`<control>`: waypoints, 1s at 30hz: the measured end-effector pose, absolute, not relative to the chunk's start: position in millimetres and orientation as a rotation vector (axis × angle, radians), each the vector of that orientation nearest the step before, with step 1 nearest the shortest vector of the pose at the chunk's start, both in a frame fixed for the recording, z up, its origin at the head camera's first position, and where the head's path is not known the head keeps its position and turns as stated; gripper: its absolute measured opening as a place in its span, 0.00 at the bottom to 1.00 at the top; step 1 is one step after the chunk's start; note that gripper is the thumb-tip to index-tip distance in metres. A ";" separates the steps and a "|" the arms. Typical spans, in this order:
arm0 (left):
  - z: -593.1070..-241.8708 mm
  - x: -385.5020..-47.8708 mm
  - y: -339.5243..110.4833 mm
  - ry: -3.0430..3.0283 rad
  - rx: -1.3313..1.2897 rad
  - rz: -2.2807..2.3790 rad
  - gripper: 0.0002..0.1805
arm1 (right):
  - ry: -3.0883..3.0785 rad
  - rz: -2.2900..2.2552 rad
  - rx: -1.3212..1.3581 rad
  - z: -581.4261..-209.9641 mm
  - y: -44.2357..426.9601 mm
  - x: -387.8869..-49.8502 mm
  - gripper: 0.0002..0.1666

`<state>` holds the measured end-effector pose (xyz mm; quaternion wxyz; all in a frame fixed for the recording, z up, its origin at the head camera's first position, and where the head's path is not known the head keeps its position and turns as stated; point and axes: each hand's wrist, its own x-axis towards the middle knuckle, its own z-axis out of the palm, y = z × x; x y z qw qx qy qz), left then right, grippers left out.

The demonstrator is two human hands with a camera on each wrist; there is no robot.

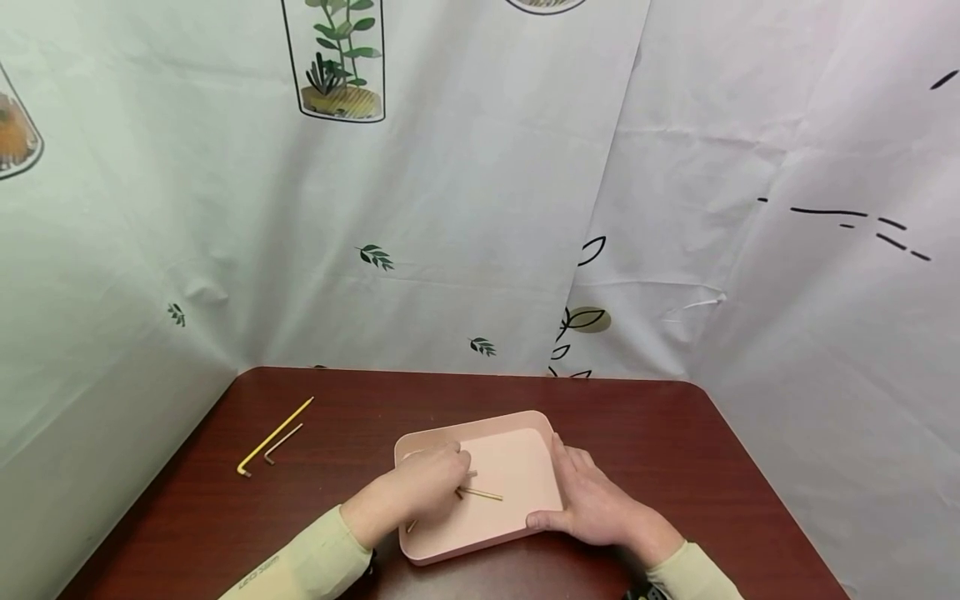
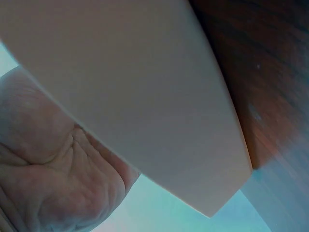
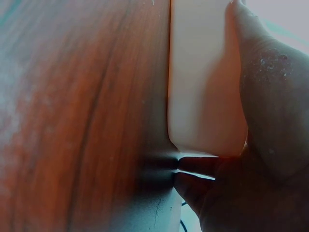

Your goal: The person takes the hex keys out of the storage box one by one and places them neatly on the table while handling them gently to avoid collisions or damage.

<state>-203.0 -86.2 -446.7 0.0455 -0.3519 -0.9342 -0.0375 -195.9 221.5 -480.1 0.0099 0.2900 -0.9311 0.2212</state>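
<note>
A shallow pink tray [image 1: 517, 467] lies slightly turned on the table. My left hand [image 1: 427, 483] reaches over its left side into it, fingers bent downward with their tips hidden. Beside those fingers a gold-coloured hex key [image 1: 482, 494] shows on the tray floor, and the end of another rod [image 1: 472, 473] sticks out. In the left wrist view the palm is above the tray's outer wall [image 2: 145, 96]. My right hand [image 1: 596, 500] grips the tray's right side, thumb at the front rim and fingers along the outer wall, as the right wrist view also shows.
On the left of the dark red wooden table [image 1: 637, 425] lie a long yellow hex key [image 1: 276, 435] and a shorter gold-coloured hex key [image 1: 283, 443], side by side. White printed cloth [image 1: 465, 208] hangs behind the table and on both sides.
</note>
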 end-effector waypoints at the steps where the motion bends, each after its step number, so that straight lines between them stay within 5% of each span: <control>1: -446.3 -203.0 -86.6 -2.855 -1.075 -0.126 0.13 | -2.906 0.690 0.907 -480.0 221.4 -195.8 0.82; 19: -444.2 -204.1 -93.1 -2.741 -1.075 0.027 0.08 | -2.917 0.694 0.899 -478.8 220.5 -194.5 0.82; 30: -442.7 -206.2 -100.3 -2.633 -1.040 0.151 0.14 | -2.939 0.687 0.868 -478.3 220.5 -193.7 0.81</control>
